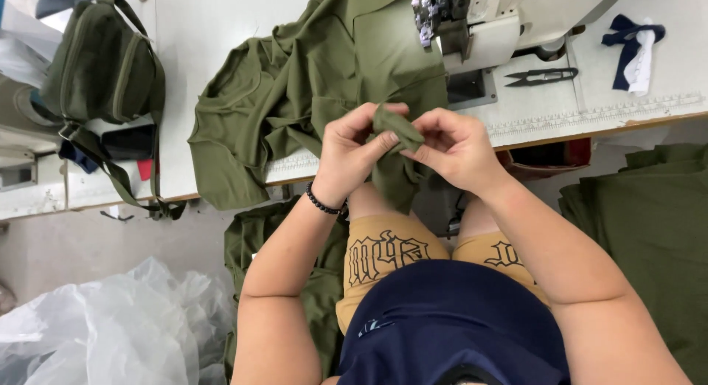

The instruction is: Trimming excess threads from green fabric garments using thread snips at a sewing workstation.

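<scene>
Looks like early prep: left hand [352, 150] and right hand [451, 145] both pinch a folded olive fabric piece [396, 153] above the lap, nothing under the sewing machine [472, 20] needle yet.

A single head-worn camera is looking steeply down from above the person's lap, sitting close to the raised hands and facing the tabletop [221, 31], whose near edge is crossing the middle of the view.
</scene>
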